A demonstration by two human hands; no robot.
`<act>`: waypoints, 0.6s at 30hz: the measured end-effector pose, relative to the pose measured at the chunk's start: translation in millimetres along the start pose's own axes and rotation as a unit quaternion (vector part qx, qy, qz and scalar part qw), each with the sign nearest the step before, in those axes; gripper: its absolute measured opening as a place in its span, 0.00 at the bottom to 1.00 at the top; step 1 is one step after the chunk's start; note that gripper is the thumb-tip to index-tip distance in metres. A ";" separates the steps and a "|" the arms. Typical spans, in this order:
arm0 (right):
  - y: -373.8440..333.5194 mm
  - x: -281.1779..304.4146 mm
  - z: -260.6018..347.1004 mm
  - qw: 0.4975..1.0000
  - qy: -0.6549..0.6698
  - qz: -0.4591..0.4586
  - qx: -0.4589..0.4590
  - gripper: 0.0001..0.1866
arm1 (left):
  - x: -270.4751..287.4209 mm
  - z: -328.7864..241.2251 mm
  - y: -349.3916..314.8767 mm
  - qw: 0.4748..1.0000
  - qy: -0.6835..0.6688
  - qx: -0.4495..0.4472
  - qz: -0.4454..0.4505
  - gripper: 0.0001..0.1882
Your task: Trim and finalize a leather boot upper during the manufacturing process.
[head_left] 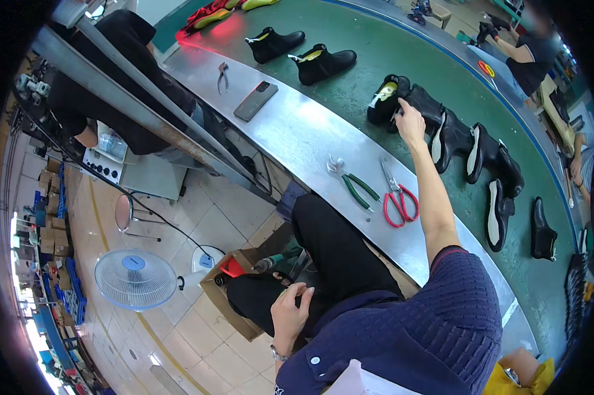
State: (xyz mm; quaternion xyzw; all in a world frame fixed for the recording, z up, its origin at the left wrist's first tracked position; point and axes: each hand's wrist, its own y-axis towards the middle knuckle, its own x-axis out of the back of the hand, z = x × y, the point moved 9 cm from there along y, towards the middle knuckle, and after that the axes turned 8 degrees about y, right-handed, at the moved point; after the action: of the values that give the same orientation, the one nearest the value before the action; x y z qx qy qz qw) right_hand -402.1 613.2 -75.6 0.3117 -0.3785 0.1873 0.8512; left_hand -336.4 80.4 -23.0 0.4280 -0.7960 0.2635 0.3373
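My right arm stretches across the bench, and my right hand is closed at the edge of a black ankle boot with a pale yellow lining. The boot belongs to a cluster of black boots on the green surface. Several of them lie tipped over with white soles showing. My left hand, a watch on its wrist, hovers over my lap with fingers curled toward the thumb. Whatever it may hold is too small to make out. Red-handled scissors and green-handled pincers lie on the metal bench edge.
Two more black boots stand farther left, beyond a phone and small pliers. A metal post rises on the left, near a person in black. A fan and a cardboard box are on the floor.
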 end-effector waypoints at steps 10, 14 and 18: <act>35.0 -33.7 35.7 0.992 0.069 0.081 -0.062 0.16 | -4.7 8.4 -17.7 1.000 -0.008 -0.017 -0.017 0.11; 38.5 11.9 42.2 0.941 0.316 0.106 -0.057 0.06 | 5.4 15.0 -23.7 0.999 0.000 -0.025 -0.034 0.09; -6.0 103.4 153.7 0.864 0.463 0.199 -0.025 0.12 | 19.5 11.0 -19.3 0.997 0.019 -0.041 -0.061 0.14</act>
State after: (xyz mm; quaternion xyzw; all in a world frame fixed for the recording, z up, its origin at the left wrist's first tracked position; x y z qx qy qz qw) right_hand -413.3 514.0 80.6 0.0860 0.0006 0.4656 0.8808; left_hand -331.2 53.2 -12.6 0.4566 -0.7720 0.2178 0.3848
